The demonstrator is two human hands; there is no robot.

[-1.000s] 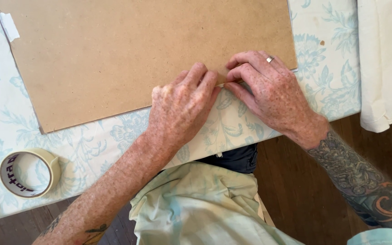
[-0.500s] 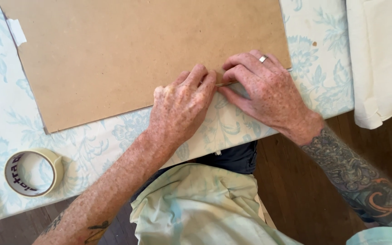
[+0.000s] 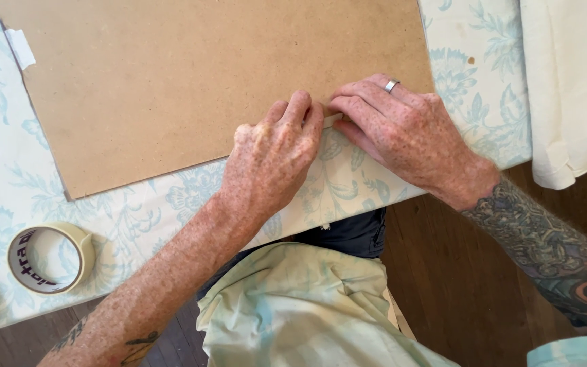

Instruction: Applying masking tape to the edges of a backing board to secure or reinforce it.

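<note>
i count one brown board (image 3: 191,81), one roll of tape (image 3: 50,258), one short strip of tape (image 3: 20,47) and two hands in my view. the board lies flat on the bench (image 3: 8,183), which wears a pale cloth printed with blue flowers. the board's top edge and its upper corners are cut off by the frame, so i cannot see its full outline. its long axis runs from the bench's left side toward the right, turned a little so the near edge climbs toward the right. the left hand (image 3: 273,153) and the right hand (image 3: 402,129) are close together at that near edge, toward the board's right end, fingertips almost meeting and pressed flat on the edge. neither is closed around anything i can see; what lies under the fingertips is hidden. a ring (image 3: 391,85) sits on the right hand. the roll lies flat near the bench's front left corner. the short strip sticks at the board's left edge. a cream cloth (image 3: 572,88) hangs at the bench's right edge, partly out of frame.
</note>
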